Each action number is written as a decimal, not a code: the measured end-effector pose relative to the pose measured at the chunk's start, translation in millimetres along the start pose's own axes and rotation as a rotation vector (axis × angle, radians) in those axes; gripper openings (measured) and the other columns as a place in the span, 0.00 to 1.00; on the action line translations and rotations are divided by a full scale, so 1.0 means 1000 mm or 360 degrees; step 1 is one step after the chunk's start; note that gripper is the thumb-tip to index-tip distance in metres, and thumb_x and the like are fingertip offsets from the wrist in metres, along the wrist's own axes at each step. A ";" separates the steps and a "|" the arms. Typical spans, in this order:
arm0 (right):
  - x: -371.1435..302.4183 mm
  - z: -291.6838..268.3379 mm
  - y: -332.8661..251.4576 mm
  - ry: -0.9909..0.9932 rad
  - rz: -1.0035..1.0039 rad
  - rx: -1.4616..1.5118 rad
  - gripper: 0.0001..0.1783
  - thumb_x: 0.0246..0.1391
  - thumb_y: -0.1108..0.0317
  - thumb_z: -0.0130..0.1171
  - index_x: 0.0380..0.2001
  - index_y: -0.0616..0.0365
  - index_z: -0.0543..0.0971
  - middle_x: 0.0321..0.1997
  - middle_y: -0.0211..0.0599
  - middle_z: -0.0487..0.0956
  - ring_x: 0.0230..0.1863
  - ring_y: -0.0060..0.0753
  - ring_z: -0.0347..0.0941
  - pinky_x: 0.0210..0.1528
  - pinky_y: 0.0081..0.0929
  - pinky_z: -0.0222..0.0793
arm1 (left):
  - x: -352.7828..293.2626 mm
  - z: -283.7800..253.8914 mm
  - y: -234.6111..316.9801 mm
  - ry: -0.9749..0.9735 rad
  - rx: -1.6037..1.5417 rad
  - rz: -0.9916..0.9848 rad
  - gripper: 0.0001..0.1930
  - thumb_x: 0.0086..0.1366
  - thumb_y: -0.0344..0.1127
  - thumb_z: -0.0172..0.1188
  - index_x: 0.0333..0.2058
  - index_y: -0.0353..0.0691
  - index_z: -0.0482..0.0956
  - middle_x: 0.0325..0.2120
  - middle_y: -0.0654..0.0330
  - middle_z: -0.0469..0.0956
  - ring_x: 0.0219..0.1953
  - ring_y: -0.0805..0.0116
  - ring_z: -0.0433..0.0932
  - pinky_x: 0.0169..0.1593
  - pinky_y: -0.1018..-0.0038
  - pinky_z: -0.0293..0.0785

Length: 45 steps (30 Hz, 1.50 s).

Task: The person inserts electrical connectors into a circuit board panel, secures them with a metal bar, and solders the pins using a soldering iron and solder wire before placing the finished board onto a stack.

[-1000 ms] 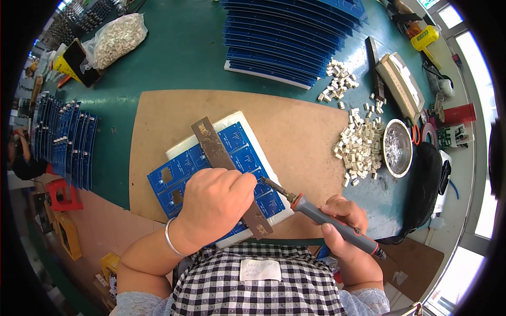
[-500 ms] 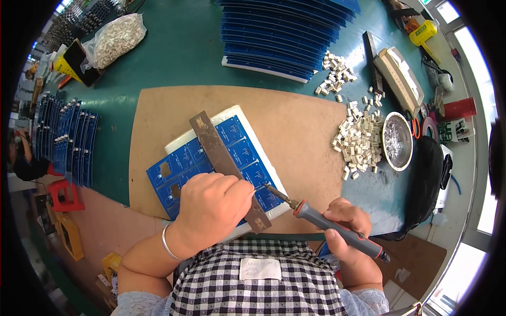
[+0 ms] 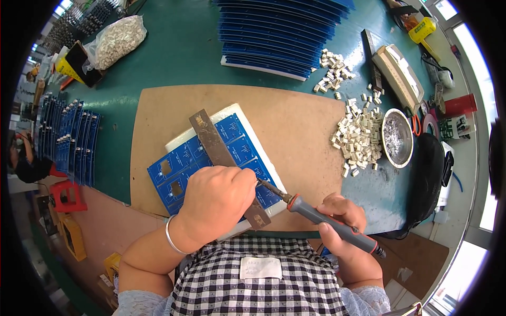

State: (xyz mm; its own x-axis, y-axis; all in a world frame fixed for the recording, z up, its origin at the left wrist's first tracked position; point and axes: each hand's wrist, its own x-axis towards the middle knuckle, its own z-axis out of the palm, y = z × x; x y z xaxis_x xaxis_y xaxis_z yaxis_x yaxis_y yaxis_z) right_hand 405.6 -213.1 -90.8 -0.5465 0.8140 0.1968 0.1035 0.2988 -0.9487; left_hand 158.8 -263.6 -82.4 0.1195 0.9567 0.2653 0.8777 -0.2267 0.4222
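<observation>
Gripped in my right hand (image 3: 346, 209) is a grey and orange soldering iron (image 3: 311, 211), its tip pointing left at the right side of my left hand. A blue circuit board panel (image 3: 240, 150) lies tilted on a white foam pad (image 3: 232, 110). Across the board rests a dark flat bar (image 3: 213, 141). My left hand (image 3: 219, 194) lies over the bar and board, fingers curled in a closed pinch near the iron's tip. What those fingers hold is hidden.
A brown board (image 3: 305, 142) covers the green table. To the right are white connectors (image 3: 358, 137) and a metal bowl (image 3: 407, 138). Blue boards stand in stacks at the back (image 3: 274, 42) and left (image 3: 79, 142). A bag of white parts (image 3: 120, 42) lies back left.
The soldering iron and my right hand have shifted slightly left and up, bringing the tip against or close to my left fingers. My left hand has moved a little upward.
</observation>
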 end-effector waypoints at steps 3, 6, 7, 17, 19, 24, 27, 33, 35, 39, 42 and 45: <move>0.001 0.000 0.001 0.0000 0.0006 0.0017 0.12 0.41 0.70 0.64 0.32 0.61 0.77 0.25 0.40 0.80 0.22 0.34 0.73 0.26 0.28 0.68 | 0.004 -0.005 0.001 -0.0125 0.0032 -0.0127 0.04 0.50 0.27 0.64 0.24 0.39 0.77 0.19 0.56 0.78 0.22 0.59 0.78 0.25 0.67 0.72; 0.003 -0.002 0.001 -0.0034 -0.0074 -0.0047 0.12 0.40 0.70 0.64 0.31 0.61 0.77 0.26 0.40 0.80 0.22 0.35 0.73 0.27 0.28 0.68 | 0.004 -0.014 -0.002 0.0017 -0.0002 -0.0173 0.04 0.50 0.26 0.65 0.26 0.39 0.79 0.18 0.57 0.77 0.21 0.61 0.77 0.25 0.69 0.70; 0.003 -0.002 0.000 -0.0048 -0.0056 -0.0052 0.12 0.40 0.70 0.64 0.31 0.61 0.77 0.26 0.40 0.81 0.22 0.35 0.73 0.27 0.28 0.68 | 0.002 -0.019 -0.002 0.0073 -0.0116 -0.0233 0.05 0.51 0.27 0.65 0.28 0.40 0.79 0.17 0.59 0.74 0.19 0.62 0.75 0.24 0.70 0.69; -0.019 -0.019 0.001 0.0129 -0.0049 0.0116 0.13 0.41 0.67 0.64 0.30 0.64 0.77 0.24 0.40 0.80 0.22 0.33 0.68 0.26 0.28 0.64 | -0.039 -0.023 0.010 0.0168 -0.0633 -0.0777 0.08 0.53 0.24 0.65 0.32 0.38 0.77 0.25 0.57 0.74 0.21 0.66 0.72 0.25 0.74 0.67; -0.024 -0.022 0.003 0.0122 -0.0041 0.0136 0.13 0.42 0.67 0.64 0.30 0.64 0.77 0.24 0.40 0.80 0.23 0.33 0.69 0.26 0.28 0.65 | -0.038 -0.015 0.014 0.0215 -0.0608 -0.0666 0.07 0.52 0.24 0.65 0.31 0.38 0.76 0.25 0.57 0.73 0.22 0.65 0.72 0.25 0.74 0.67; -0.035 -0.024 0.005 0.0147 0.0032 0.0185 0.13 0.43 0.68 0.64 0.31 0.65 0.77 0.24 0.40 0.79 0.24 0.33 0.70 0.27 0.28 0.66 | -0.025 -0.003 0.029 0.0260 -0.0129 -0.0099 0.08 0.44 0.23 0.64 0.24 0.40 0.74 0.21 0.62 0.69 0.22 0.64 0.71 0.23 0.71 0.67; -0.037 -0.022 0.005 0.0138 0.0057 0.0209 0.13 0.43 0.68 0.64 0.32 0.65 0.77 0.24 0.40 0.79 0.25 0.33 0.70 0.28 0.28 0.66 | -0.022 0.000 0.035 0.0147 -0.0152 -0.0139 0.08 0.44 0.23 0.65 0.22 0.40 0.75 0.20 0.60 0.71 0.21 0.62 0.72 0.23 0.70 0.67; -0.038 -0.020 0.008 0.0111 0.0100 0.0195 0.13 0.42 0.69 0.65 0.31 0.64 0.77 0.24 0.40 0.79 0.24 0.34 0.71 0.28 0.28 0.67 | -0.017 0.008 0.036 0.0042 -0.0069 -0.0130 0.07 0.42 0.23 0.63 0.20 0.41 0.73 0.19 0.61 0.70 0.20 0.62 0.72 0.22 0.69 0.67; -0.038 -0.020 0.009 0.0104 0.0101 0.0178 0.13 0.42 0.69 0.65 0.31 0.64 0.77 0.24 0.39 0.79 0.24 0.34 0.71 0.28 0.28 0.67 | -0.016 0.010 0.036 0.0030 -0.0035 -0.0132 0.07 0.43 0.23 0.62 0.19 0.41 0.73 0.19 0.61 0.70 0.20 0.63 0.72 0.22 0.70 0.67; -0.036 -0.018 0.009 0.0101 0.0097 0.0170 0.12 0.42 0.69 0.65 0.31 0.63 0.77 0.24 0.38 0.79 0.24 0.34 0.71 0.27 0.28 0.67 | -0.013 0.008 0.037 -0.0018 0.0034 -0.0138 0.08 0.43 0.23 0.61 0.19 0.41 0.71 0.18 0.61 0.69 0.20 0.63 0.72 0.22 0.70 0.67; -0.034 -0.018 0.011 0.0088 0.0058 0.0130 0.12 0.42 0.69 0.65 0.31 0.62 0.78 0.22 0.37 0.79 0.23 0.33 0.70 0.27 0.28 0.67 | -0.011 0.012 0.034 0.0048 0.0077 -0.0068 0.10 0.42 0.26 0.60 0.18 0.43 0.65 0.18 0.62 0.62 0.18 0.65 0.67 0.20 0.71 0.63; -0.032 -0.016 0.011 0.0082 0.0077 0.0138 0.12 0.41 0.69 0.65 0.32 0.62 0.78 0.22 0.36 0.79 0.23 0.33 0.70 0.26 0.28 0.66 | -0.008 0.011 0.034 0.0027 0.0098 -0.0076 0.10 0.43 0.26 0.60 0.18 0.43 0.66 0.18 0.62 0.62 0.19 0.66 0.67 0.20 0.71 0.64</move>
State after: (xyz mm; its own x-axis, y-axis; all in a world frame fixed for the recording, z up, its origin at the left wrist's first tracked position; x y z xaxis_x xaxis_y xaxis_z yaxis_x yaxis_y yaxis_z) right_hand 437.8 -227.4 -103.7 -0.4989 0.8517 0.1604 0.0556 0.2161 -0.9748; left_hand 193.0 -277.4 -79.3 0.0693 0.9629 0.2609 0.9090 -0.1687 0.3810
